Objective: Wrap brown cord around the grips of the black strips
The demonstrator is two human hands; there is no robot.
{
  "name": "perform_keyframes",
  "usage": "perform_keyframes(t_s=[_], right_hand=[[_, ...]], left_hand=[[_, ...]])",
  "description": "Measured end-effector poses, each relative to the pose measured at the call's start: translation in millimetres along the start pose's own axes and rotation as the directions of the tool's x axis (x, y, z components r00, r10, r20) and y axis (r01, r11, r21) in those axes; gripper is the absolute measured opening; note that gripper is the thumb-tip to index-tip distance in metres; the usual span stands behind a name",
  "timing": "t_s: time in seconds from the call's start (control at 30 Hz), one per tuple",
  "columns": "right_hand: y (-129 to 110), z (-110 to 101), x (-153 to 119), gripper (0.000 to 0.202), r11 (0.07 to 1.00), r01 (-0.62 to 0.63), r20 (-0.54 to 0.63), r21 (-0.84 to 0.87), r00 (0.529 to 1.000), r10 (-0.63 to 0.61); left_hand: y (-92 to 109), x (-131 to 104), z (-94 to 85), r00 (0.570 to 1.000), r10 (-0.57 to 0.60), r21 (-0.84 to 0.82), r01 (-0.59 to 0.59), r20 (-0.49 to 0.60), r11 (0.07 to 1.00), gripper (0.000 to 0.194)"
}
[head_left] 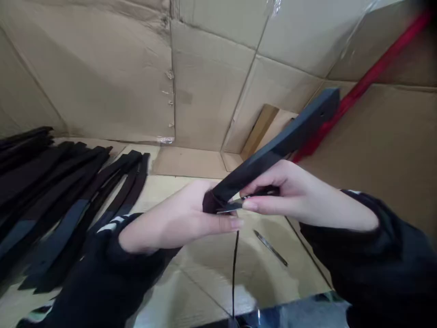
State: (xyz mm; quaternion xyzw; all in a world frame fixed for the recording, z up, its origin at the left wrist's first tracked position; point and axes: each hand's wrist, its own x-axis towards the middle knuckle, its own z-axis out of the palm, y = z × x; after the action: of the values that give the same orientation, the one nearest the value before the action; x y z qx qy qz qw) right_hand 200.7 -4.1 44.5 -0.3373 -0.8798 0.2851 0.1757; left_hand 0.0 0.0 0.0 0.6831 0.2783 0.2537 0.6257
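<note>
A long, flat, dark strip [276,148] with a small hole near its upper end slants across the middle. My left hand [184,216] is closed around its lower end, where a dark brown wrapping shows. Between thumb and fingers, my right hand [283,193] grips a small dark-handled tool with a metal blade [232,207]. The blade lies against or very near the wrapped end, close to my left thumb. A thin black cord [235,269] hangs down below my left hand.
Several similar dark strips [75,218] lie piled at the left. A slim pointed metal tool [271,247] rests on the pale table surface [191,291]. Cardboard walls [205,86] enclose the back and right. A red band [378,68] runs diagonally at upper right.
</note>
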Motion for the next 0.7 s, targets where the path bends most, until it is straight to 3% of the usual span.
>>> perform_keyframes(t_s=[0.47, 0.7], right_hand=[[4.0, -1.8, 1.0, 0.015, 0.999, 0.013, -0.007, -0.035, 1.0, -0.013], [2.4, -0.1, 2.6, 0.023, 0.997, 0.024, 0.026, -0.069, 0.999, -0.023]], left_hand=[[-2.6, 1.5, -0.3, 1.0, 0.024, 0.022, -0.024, 0.012, 0.999, 0.014], [-3.0, 2.0, 1.6, 0.999, 0.032, 0.012, -0.032, 0.017, 0.999, 0.014]])
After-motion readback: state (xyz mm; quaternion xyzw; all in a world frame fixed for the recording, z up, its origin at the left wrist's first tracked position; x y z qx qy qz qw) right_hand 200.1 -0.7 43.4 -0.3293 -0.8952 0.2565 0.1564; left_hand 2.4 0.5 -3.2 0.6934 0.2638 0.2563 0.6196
